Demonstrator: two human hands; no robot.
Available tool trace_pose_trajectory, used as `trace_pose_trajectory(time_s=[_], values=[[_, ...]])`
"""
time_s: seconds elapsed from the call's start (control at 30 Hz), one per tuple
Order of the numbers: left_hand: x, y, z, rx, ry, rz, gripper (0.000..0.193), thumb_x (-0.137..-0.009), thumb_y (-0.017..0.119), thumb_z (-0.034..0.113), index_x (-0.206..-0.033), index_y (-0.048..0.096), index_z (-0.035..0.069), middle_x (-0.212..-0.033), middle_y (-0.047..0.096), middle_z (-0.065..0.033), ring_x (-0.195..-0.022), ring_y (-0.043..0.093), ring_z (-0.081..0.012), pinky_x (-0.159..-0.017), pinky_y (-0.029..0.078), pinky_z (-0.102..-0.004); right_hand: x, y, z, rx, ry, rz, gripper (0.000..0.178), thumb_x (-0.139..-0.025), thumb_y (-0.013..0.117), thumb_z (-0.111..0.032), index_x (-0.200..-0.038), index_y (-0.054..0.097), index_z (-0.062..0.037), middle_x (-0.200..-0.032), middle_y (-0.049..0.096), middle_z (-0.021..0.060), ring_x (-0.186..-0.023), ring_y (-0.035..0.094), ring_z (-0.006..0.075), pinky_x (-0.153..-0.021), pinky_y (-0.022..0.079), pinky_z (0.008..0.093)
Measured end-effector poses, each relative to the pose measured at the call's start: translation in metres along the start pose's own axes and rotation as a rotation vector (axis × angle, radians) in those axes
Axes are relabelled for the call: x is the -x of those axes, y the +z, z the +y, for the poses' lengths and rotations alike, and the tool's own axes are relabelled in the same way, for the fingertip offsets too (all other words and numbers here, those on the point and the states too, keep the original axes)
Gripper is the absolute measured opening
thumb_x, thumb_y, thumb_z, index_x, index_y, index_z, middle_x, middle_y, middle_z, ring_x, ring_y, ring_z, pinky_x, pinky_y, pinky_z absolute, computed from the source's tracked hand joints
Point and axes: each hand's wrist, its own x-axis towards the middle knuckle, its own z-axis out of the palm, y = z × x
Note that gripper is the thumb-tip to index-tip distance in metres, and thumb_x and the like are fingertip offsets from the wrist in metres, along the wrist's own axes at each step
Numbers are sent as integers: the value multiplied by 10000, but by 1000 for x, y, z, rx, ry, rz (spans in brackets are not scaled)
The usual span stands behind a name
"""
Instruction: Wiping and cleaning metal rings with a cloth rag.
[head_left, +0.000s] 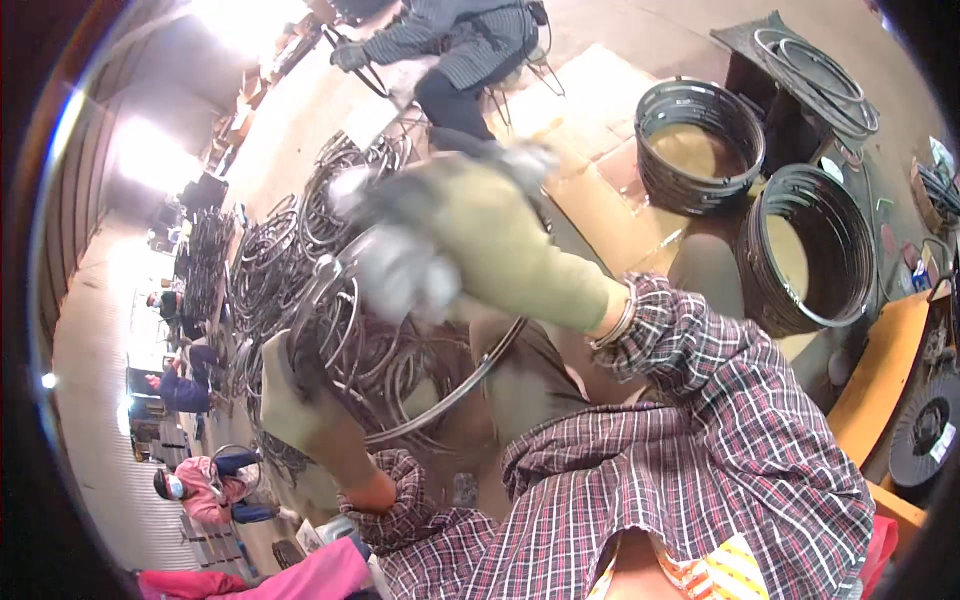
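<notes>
One grey hoop (452,402) curves in front of my legs; from the pose, I'd judge I'm mid-handling this single piece. Left hand (296,398), gloved, is by its left side; fingers unclear, can't tell if that grip is closed on it. Right hand (462,225), gloved too, is blurred above the hoop; can't tell whether that grip is spread or pinching. Next move probably calls for a steady hold on it, clear of the heap of hoops (268,258) just beyond, where overlapping loops could snag. Right side: near stack of black rims (762,262), far stack of black rims (658,178), cardboard (590,205) alongside. Co-worker (490,42) sits ahead; orange beam (880,372) far right.
</notes>
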Motion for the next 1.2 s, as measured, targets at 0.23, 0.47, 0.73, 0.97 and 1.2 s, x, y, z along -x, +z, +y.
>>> trace_pose_trajectory(time_s=[0.23,0.47,0.73,0.97,1.2], values=[[16,-7,-18,-113,-2,89,322,-1003,524,293,-1022,626,-12,-823,634,-192,-711,630,-348,-661,490,-389,25,9,36,-203,176,88,392,-718,691,-144,-1105,643,-101,-1002,667,94,-884,661,284,-823,522,389],[18,-15,-41,-159,-89,89,372,-1004,512,324,-1044,619,-31,-864,643,-184,-747,628,-301,-702,491,-380,134,47,70,-346,458,225,296,-810,705,-84,-1085,601,-49,-966,658,117,-873,665,272,-778,530,348],[66,-42,-82,-72,-183,281,374,-996,523,310,-1066,636,-39,-996,667,-163,-899,622,-284,-819,478,-398,101,47,61,-732,631,278,107,-888,577,29,-955,547,-49,-949,484,16,-867,488,103,-762,460,250],[75,-40,-64,158,-370,457,407,-988,557,231,-1267,548,-65,-1242,576,-171,-1181,539,-278,-972,447,-411,14,-11,45,-423,326,154,350,-775,642,-7,-1122,598,9,-1025,644,112,-975,620,176,-839,506,327],[14,-29,-18,-90,92,76,426,-887,683,161,-1272,562,25,-1142,601,-195,-1061,613,-355,-909,492,-390,-25,-8,14,-169,137,-38,305,-721,677,-8,-1022,634,-25,-958,617,88,-886,619,202,-806,492,319]])
